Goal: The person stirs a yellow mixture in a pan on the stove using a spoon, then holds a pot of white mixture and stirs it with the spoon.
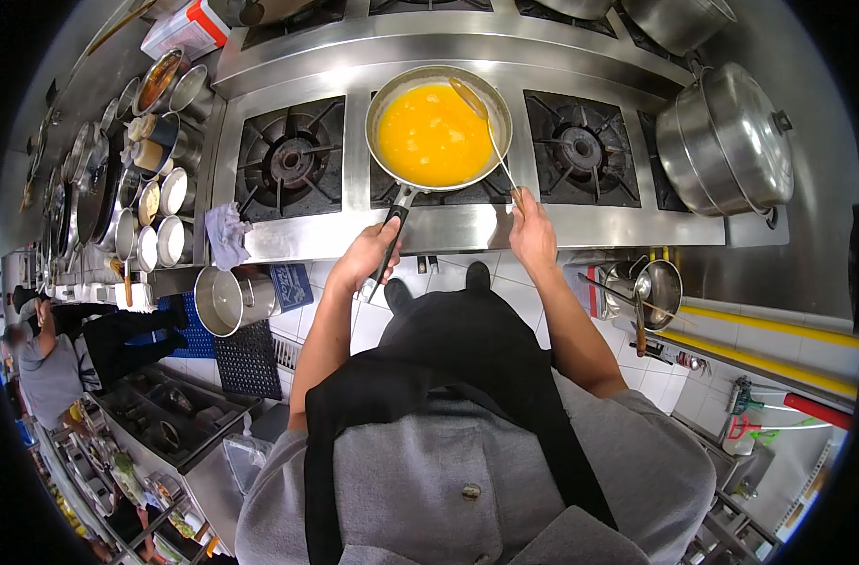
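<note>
A frying pan (376, 155) with yellow liquid egg (429, 141) in it sits over the middle burner of the steel stove. Small paler clumps show in the egg. The pan's dark handle points down and left, and my left hand (368, 254) is wrapped round it. My right hand (533, 234) grips the end of a long-handled spoon (497, 149), whose bowl rests at the upper right of the pan, at the egg's edge.
Bare burners (290, 162) flank the pan, with a crumpled cloth (226, 235) at the stove's front left. Bowls and containers (171, 240) crowd the left counter. A large lidded pot (726, 141) stands right. A co-worker (48, 367) is at far left.
</note>
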Demonstrator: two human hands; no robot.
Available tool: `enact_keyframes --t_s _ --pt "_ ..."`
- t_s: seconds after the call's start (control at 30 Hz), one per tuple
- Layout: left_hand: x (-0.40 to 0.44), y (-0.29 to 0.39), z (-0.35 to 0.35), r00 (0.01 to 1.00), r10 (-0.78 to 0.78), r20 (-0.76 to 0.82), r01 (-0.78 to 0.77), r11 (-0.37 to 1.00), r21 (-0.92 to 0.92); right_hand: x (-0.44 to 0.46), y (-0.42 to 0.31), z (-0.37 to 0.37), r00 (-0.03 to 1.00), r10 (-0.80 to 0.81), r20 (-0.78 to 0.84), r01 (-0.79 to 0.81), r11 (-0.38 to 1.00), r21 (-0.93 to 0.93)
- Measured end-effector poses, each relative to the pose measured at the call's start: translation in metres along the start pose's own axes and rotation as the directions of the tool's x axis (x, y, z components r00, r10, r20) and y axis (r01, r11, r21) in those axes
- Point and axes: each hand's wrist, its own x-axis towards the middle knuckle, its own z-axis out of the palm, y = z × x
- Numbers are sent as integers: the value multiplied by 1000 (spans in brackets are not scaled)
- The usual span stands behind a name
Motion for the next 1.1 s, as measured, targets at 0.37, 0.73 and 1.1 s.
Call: enact_keyframes --t_s 0.37,0.73,1.1 --pt "-5 7 4 998 52 -47 -42 982 184 39 8 -36 965 -195 -173 186 980 -69" --pt "-8 11 7 996 36 -76 -23 984 175 83 -29 -85 995 -91 -27 76 931 -358" --pt "-2 6 5 997 27 -67 -15 985 169 96 -40 -49 927 249 281 -294 947 132"
